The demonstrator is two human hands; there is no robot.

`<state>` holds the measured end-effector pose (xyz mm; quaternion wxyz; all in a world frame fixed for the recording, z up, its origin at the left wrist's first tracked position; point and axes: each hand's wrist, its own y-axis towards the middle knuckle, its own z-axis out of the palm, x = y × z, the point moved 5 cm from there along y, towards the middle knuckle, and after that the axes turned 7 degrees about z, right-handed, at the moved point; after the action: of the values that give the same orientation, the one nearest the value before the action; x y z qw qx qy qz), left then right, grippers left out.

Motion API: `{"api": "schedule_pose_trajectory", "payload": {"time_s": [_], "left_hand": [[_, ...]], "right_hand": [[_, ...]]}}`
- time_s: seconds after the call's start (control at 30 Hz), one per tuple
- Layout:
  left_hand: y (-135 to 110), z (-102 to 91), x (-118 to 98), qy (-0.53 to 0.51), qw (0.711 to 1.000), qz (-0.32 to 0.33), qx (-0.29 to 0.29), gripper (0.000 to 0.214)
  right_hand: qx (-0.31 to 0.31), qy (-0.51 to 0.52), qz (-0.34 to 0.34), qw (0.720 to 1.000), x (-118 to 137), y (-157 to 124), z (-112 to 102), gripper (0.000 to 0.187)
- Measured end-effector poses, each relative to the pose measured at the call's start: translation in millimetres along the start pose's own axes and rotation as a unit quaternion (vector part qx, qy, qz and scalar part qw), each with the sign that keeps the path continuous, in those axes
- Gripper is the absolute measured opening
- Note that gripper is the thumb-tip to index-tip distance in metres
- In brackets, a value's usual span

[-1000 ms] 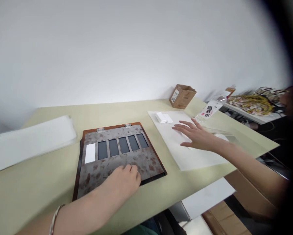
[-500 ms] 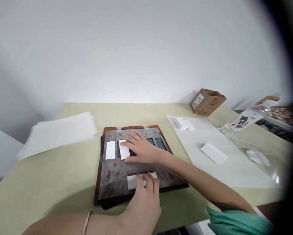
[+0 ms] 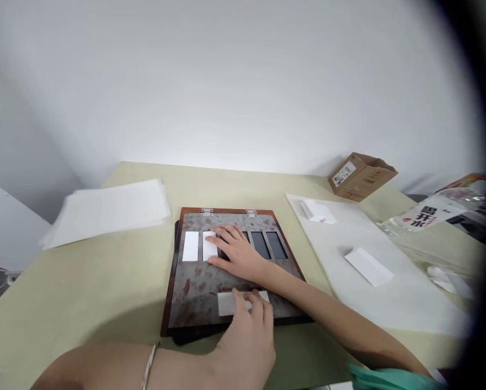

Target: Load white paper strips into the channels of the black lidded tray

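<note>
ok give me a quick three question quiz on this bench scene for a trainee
1. True or false: the right hand rests on the rust-mottled metal slotted plate.
2. How many slots hold a white rectangular card? A one, B two, C five.
3. What lies under the left hand fingertips?

Key: 1 true. 2 B. 3 a loose white strip on the plate's near edge.

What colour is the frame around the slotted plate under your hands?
Reddish-brown, like wood, edging the mottled grey slotted plate; the head view shows it best along the frame.
</note>
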<state>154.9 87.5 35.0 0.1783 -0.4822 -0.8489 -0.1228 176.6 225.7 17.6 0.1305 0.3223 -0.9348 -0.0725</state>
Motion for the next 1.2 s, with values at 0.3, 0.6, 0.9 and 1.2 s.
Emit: {"api": "schedule_pose_trajectory", "payload": {"time_s": [0.3,0.6,0.9,1.2], "left_hand": [[1.0,2.3,-0.7,0.008,1.0,0.008,-0.003,0.038],[1.9,1.3,1.4,-0.001,1.0,0.008,-0.012,0.037],[3.1,-0.5,4.1,-0.016,1.0,0.01,-0.017,0.037],[1.4,-0.2,6.4,-0.019,1.0,0.017,-0.011,0.034]], "right_hand": [[-0.01,0.012,0.037,0.999,3.8,0.6,2.5,0.046],[0.04,0.009,0.029,0.999,4.0,-12.7,-3.7,0.052],[0.076,0.0,0.02,0.997,2.1,-21.2,-3.4,0.055],[0.104,-0.014,-0.022,0.994,-5.2,-19.1,-14.5,0.053]]}}
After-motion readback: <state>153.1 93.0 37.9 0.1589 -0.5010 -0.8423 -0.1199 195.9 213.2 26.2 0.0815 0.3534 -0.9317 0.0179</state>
